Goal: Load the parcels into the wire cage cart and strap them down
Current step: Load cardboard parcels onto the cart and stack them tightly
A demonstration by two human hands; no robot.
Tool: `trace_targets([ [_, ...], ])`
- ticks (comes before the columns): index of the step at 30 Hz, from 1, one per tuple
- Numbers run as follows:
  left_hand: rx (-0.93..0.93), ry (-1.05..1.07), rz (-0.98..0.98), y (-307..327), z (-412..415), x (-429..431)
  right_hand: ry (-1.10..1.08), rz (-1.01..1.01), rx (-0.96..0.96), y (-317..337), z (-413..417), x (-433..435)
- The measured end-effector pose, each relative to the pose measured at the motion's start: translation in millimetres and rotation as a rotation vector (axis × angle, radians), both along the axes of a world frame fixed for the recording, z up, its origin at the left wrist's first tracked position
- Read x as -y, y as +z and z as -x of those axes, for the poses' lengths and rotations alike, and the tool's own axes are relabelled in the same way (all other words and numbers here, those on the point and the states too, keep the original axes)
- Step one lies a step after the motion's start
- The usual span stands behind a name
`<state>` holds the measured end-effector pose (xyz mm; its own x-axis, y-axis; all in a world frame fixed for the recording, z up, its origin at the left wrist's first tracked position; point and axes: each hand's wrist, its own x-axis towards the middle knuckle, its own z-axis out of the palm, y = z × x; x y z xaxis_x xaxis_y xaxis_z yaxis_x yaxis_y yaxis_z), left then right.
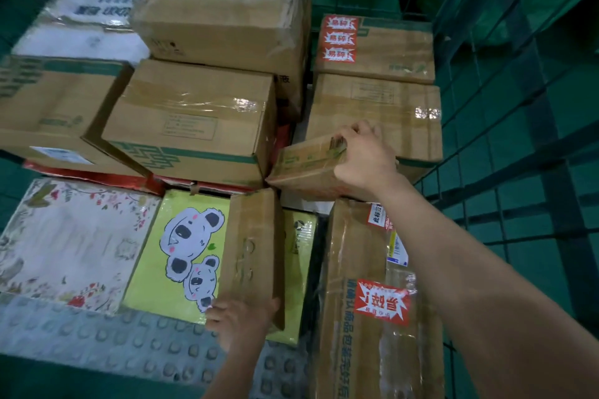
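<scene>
While right hand point(364, 157) grips small carton point(304, 168) and left hand point(241, 322) holds narrow carton point(254, 246): wedge both snugly into gaps, nothing tilted.

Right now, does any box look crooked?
Yes. The small box in the right hand is tilted, not lying flat. The narrow box the left hand grips lies across the koala parcel.

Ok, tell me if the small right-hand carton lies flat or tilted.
Tilted: the small carton, gripped by the right hand, slopes down leftward.
</scene>
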<state>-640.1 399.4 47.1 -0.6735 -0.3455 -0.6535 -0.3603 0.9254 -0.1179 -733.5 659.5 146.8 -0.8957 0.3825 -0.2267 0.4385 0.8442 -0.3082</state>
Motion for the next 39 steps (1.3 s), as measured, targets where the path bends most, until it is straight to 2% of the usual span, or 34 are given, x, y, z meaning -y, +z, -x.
trace_targets([
  [2,0.025,-0.018,0.010,-1,-1,8,0.046,-0.042,0.002,6,3,6],
  [7,0.143,0.118,-0.105,-9,8,21,0.011,-0.028,-0.063,19,9,22],
  [9,0.202,0.074,-0.159,-10,15,21,-0.018,-0.004,-0.092,27,15,30],
  [11,0.153,-0.033,-0.203,-4,30,16,-0.030,-0.018,-0.091,36,20,41],
  [13,0.052,-0.062,-0.373,15,51,4,-0.068,-0.055,-0.077,42,22,53],
  [15,0.018,0.063,-0.697,41,71,-13,-0.146,-0.036,-0.096,44,20,64],
  [17,0.186,0.308,-0.949,72,85,-32,-0.257,0.031,-0.141,47,18,70],
  [19,0.472,0.576,-1.091,98,90,-44,-0.427,0.136,-0.244,54,18,77],
  [21,0.651,0.752,-1.215,109,91,-55,-0.573,0.199,-0.338,63,18,84],
  [24,0.672,0.844,-1.401,122,100,-69,-0.640,0.225,-0.443,66,13,99],
  [27,0.567,0.812,-1.380,123,111,-72,-0.661,0.260,-0.551,62,2,121],
  [29,0.531,0.777,-1.361,112,113,-66,-0.685,0.282,-0.545,57,-3,135],
  [32,0.427,0.713,-1.404,94,106,-55,-0.729,0.285,-0.553,45,-12,152],
  [36,0.373,0.544,-1.521,86,109,-47,-0.790,0.283,-0.681,37,-21,169],
  [39,0.374,0.469,-1.538,101,124,-46,-0.781,0.334,-0.608,39,-20,168],
])
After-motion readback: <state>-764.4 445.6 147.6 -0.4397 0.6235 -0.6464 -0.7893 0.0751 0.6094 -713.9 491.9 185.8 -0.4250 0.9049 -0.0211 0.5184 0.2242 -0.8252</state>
